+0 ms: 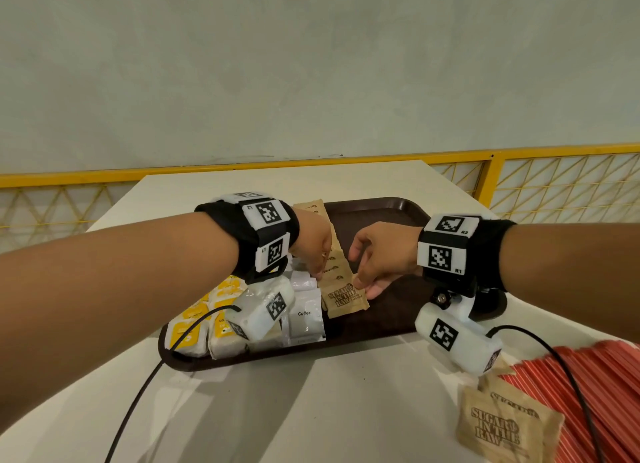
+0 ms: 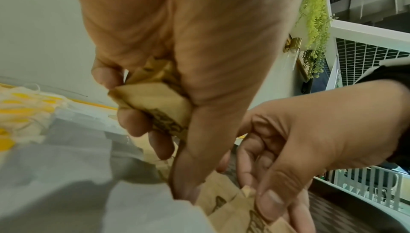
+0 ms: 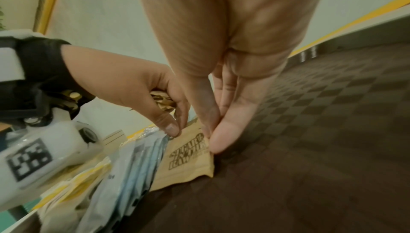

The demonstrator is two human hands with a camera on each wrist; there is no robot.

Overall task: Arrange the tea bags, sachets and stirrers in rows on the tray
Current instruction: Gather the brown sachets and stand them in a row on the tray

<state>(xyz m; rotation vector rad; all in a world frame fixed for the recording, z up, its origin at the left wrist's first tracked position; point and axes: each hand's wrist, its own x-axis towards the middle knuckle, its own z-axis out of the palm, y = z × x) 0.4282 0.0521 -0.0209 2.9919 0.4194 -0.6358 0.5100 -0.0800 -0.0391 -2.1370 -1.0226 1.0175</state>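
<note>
Left wrist view alone revealed folded brown sachets (image 2: 153, 96) bunched in the curled left hand (image 2: 188, 58). Head view showed a brown printed sugar sachet (image 1: 344, 298) flat mid-tray (image 1: 388, 209), its right edge pinched by the right hand (image 1: 381, 254).

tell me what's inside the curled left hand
The left hand grips a bunch of brown sugar sachets, folded edges and dark print showing between the fingers. How many it holds cannot be seen; the palm covers the rest.
</note>
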